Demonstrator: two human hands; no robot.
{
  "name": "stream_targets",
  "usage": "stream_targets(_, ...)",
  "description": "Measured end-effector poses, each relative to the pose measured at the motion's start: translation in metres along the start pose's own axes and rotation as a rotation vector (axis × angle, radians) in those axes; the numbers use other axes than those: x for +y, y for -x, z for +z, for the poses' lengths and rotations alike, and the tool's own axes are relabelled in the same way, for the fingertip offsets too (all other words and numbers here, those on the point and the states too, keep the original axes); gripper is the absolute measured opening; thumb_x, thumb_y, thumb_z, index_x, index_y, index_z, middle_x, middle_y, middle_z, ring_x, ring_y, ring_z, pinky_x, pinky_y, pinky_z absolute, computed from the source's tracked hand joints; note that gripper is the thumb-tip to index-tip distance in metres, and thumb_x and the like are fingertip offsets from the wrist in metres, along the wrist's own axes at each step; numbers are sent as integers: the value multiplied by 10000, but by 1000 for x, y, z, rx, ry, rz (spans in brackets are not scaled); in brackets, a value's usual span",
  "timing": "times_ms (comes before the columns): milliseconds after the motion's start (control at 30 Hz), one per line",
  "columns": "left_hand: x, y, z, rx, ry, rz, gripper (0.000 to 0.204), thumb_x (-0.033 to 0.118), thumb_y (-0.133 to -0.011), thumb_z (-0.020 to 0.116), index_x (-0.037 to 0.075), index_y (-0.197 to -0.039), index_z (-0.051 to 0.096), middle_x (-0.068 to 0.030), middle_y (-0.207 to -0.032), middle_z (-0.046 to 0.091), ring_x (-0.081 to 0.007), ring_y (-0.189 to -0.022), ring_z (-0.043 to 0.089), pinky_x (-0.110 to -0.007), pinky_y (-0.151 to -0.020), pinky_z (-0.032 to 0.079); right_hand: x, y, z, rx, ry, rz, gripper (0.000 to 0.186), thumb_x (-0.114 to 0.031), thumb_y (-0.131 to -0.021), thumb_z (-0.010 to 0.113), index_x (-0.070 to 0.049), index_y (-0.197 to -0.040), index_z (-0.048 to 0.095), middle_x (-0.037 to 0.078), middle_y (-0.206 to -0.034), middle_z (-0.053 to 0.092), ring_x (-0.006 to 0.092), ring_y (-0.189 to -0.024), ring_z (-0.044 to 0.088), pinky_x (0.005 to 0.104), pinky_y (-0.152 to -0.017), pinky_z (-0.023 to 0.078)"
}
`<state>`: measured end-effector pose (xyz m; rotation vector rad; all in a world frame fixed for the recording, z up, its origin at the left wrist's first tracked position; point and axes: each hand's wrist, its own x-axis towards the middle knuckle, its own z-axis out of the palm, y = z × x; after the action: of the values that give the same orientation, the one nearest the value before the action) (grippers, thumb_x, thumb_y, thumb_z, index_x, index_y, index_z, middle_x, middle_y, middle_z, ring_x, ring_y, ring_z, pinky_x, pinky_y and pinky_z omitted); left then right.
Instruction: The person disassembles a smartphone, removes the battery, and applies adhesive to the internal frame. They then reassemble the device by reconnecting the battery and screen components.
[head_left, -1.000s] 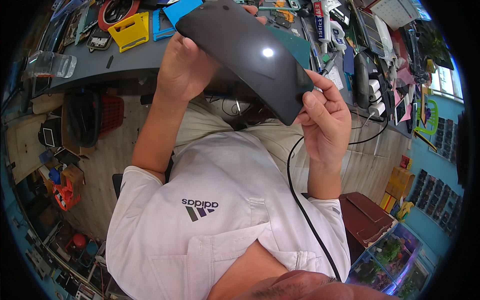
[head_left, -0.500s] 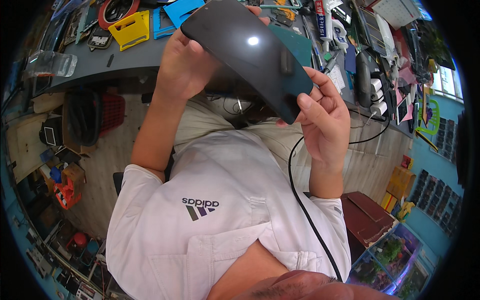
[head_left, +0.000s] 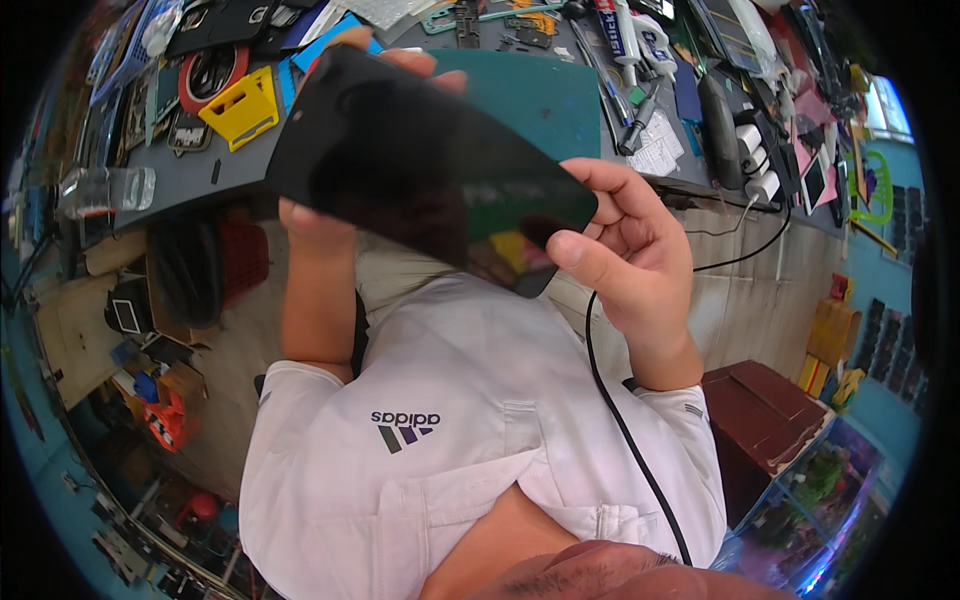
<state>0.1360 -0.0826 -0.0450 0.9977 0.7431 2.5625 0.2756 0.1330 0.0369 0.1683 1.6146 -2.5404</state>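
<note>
A black smartphone [head_left: 420, 170] with a glossy, unlit front is held up between my two hands, above my lap and the desk's near edge. Its screen faces up toward me and mirrors patches of green and yellow. Most of my left hand [head_left: 318, 228] is hidden behind the phone's left end; its thumb shows at the near edge and fingertips at the far edge. At the other end, my right hand [head_left: 640, 255] pinches the corner area, thumb on the near side and fingers at the far side.
A green work mat [head_left: 530, 100] lies on the grey desk [head_left: 245, 165] beyond the phone. To its left are a yellow plastic stand [head_left: 240, 107] and a red tape roll [head_left: 190, 95]. Tubes, pens and white plugs [head_left: 762, 187] crowd the right. A black cable [head_left: 620, 420] hangs across my shirt.
The phone has moved left and nearer to me, and its tilt has changed. The bright glare spot is gone, and coloured reflections show instead. Both hands keep their hold.
</note>
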Motion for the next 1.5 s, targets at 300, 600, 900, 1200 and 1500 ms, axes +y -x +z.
stream_targets(300, -6, -5, 0, -271, 240, 151, 1275, 444, -617, 1002, 135, -1588, 234, -216, -1440, 451, -388, -1300, 531, -559, -1042, 525, 7, 8, -4, -51, 219, -102, 365, 5, -918, 768, 57, -1226, 578, 78, -1001, 735, 70, -760, 694, 199, -629, 530)
stream_targets(600, 4, -6, -9, -385, 245, 0, 1113, 225, -693, 969, 85, -1563, 289, -238, -1483, 369, -463, -1437, 392, -631, -1140, 422, 5, 6, -4, -34, 200, -79, 350, 18, -892, 772, 54, -1188, 589, 76, -1012, 725, 63, -836, 689, 181, -642, 520)
stream_targets(900, 13, -12, 1, -337, -125, -60, 1034, 371, -692, 969, -75, -1440, 411, -326, -1311, 520, -505, -1249, 595, -626, -988, 551, 15, -8, -12, -82, 387, -118, 288, -19, -887, 789, 61, -1125, 648, 63, -947, 715, 71, -865, 640, 212, -747, 512)
stream_targets(1200, 9, -9, 7, -317, -103, -81, 1062, 320, -718, 954, -53, -1524, 373, -384, -1343, 524, -535, -1238, 590, -648, -1024, 503, 10, -6, -9, -7, 331, -5, 213, 4, -896, 777, 69, -1075, 682, 64, -947, 720, 72, -840, 635, 215, -730, 512)
stream_targets(1500, 17, -8, 15, -237, -45, -183, 1009, 108, -636, 925, -77, -1494, 427, -278, -1370, 593, -397, -1324, 570, -500, -1147, 422, 14, -7, -10, 18, 288, -9, 212, 25, -892, 777, 66, -1073, 673, 60, -987, 716, 83, -895, 635, 234, -786, 498)
